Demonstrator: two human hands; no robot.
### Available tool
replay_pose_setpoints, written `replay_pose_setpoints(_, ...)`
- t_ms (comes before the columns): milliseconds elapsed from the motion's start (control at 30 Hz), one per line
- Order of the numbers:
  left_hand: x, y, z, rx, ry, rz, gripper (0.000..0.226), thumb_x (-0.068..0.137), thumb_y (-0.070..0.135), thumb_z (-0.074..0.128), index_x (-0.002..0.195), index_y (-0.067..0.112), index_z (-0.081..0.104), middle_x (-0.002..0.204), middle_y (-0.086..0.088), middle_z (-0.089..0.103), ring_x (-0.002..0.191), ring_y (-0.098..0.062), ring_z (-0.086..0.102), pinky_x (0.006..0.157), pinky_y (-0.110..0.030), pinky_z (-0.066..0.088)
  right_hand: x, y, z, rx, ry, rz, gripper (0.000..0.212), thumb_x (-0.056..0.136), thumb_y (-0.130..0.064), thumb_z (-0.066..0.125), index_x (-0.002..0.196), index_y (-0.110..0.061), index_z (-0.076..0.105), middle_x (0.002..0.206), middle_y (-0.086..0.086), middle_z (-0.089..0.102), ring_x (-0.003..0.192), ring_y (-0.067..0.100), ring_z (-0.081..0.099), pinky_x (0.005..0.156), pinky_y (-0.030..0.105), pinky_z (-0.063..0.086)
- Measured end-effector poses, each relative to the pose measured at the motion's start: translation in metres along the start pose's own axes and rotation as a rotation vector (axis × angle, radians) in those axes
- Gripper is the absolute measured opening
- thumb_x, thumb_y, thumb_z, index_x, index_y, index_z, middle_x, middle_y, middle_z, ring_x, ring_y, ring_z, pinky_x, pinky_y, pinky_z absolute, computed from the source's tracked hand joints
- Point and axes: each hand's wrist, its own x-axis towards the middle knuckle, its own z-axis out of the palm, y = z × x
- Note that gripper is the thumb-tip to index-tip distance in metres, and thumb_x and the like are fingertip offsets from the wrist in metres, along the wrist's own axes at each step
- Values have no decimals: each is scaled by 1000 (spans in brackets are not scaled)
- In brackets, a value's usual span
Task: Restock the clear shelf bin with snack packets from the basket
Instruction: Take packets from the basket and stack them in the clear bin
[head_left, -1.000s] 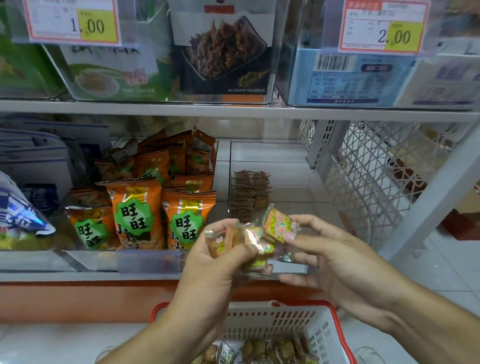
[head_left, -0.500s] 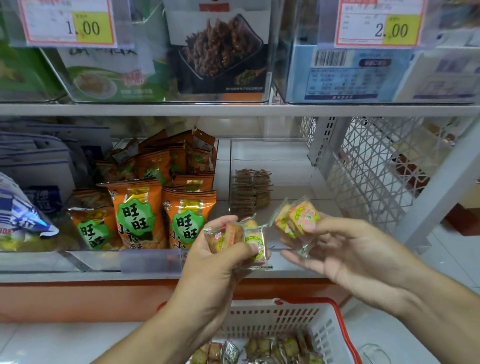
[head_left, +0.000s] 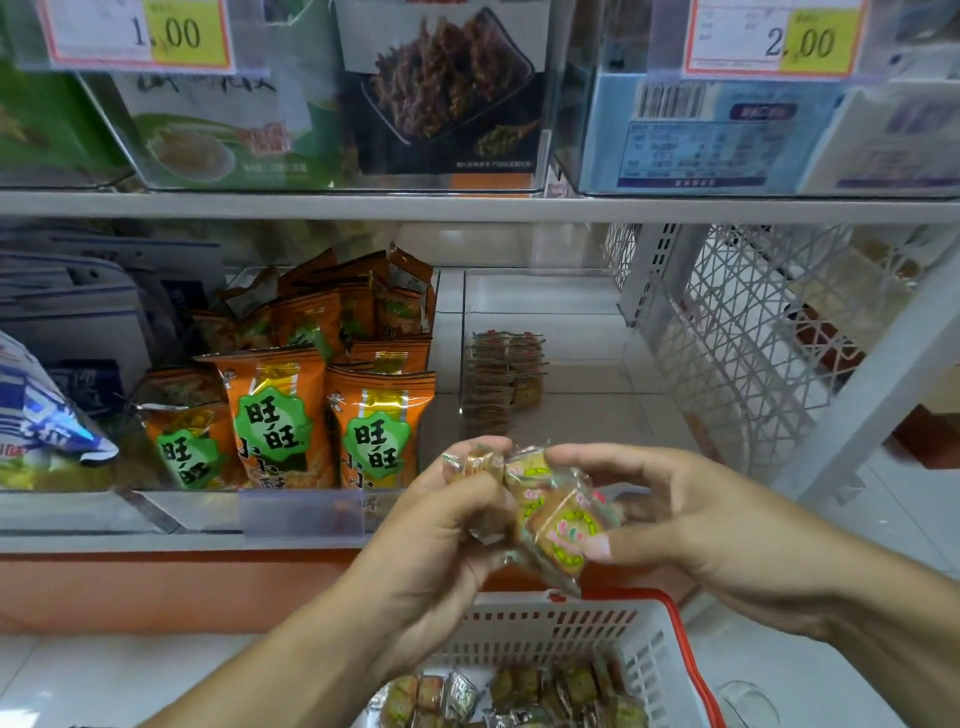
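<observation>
The clear, rigid bin (head_left: 540, 312) on the shelf holds one short stack at its left wall. Both hands, left (head_left: 441, 525) and right (head_left: 691, 519), pinch crinkly square packets (head_left: 550, 514) above the slotted plastic basket (head_left: 644, 649). They are best squared into a neat stack before going in.
</observation>
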Motion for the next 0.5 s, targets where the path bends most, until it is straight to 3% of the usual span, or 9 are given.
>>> replay_pose_setpoints(100, -1, -4, 1, 65, 19, 0, 57, 55, -10, 57, 108, 8, 66, 71, -12, 60, 57, -15, 54, 58, -29, 49, 1, 3, 2, -155, 10, 1, 63, 68, -13, 84, 121, -44, 68, 119, 4, 73, 115, 44, 63, 106, 59, 46)
replay_pose_setpoints(200, -2, -6, 4, 116, 66, 27, 58, 53, -11, 57, 107, 10, 66, 74, -11, 65, 56, -16, 59, 57, -31, 47, 3, 4, 5, -279, 17, -10, 64, 64, -18, 86, 117, -47, 68, 116, -7, 73, 107, 36, 67, 99, 56, 52)
replay_pose_setpoints(367, 1, -3, 9, 56, 154, 100, 53, 69, -22, 56, 109, 12, 65, 74, -11, 69, 57, -16, 61, 52, -30, 49, 4, -1, 6, -311, 58, -31, 56, 61, -10, 90, 102, -39, 66, 106, 16, 68, 78, 28, 65, 87, 58, 55)
replay_pose_setpoints(433, 3, 2, 11, 26, 198, 135, 51, 79, -25, 49, 111, 11, 65, 80, -14, 69, 63, -20, 62, 55, -32, 53, 5, -8, 1, -370, 59, -92, 57, 63, -4, 90, 105, -31, 62, 109, 13, 68, 90, 35, 66, 91, 56, 52)
replay_pose_setpoints(500, 5, 9, 12, 18, 231, 177, 48, 82, -23, 51, 111, 12, 66, 93, -18, 69, 72, -24, 66, 61, -35, 57, 9, -19, -9, -400, 72, -145, 58, 65, 5, 89, 109, -20, 61, 111, 9, 68, 104, 29, 66, 97, 41, 51)
